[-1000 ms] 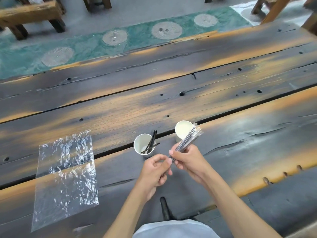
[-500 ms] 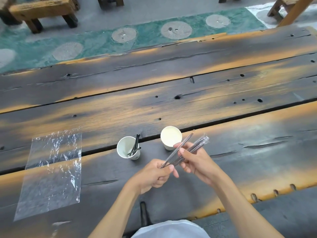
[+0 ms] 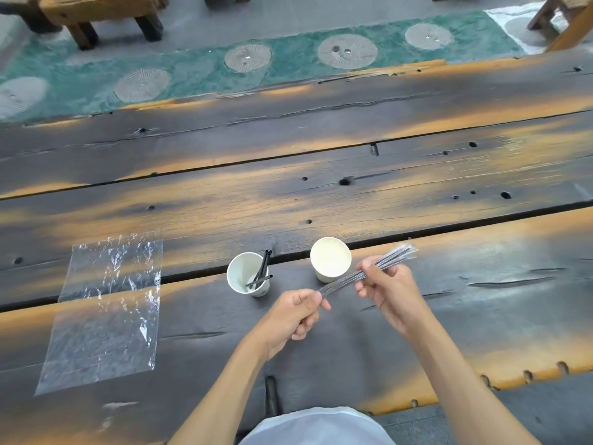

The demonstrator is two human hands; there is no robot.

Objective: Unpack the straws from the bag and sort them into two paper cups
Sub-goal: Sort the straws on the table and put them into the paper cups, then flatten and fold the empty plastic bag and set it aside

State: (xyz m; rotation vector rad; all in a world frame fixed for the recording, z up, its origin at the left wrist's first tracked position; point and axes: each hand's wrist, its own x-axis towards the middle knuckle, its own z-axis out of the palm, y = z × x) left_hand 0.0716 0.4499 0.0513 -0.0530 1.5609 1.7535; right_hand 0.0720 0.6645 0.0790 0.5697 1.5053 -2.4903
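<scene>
Grip: both hands closed — right hand [image 3: 390, 289] on wrapped straws [image 3: 382, 266], left hand [image 3: 296, 311] pinching one end.
Cups: left cup [image 3: 245, 273] holds black straws [image 3: 263, 273] — right cup [image 3: 330, 259] beside it.

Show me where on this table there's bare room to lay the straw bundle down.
Bare wood runs right of the empty cup, toward the table's right end, and across the far planks behind both cups. A narrower strip lies between the plastic bag and the cup with black straws. It is crowded in front of the cups, where the left hand and right hand hold the bundle.
</scene>
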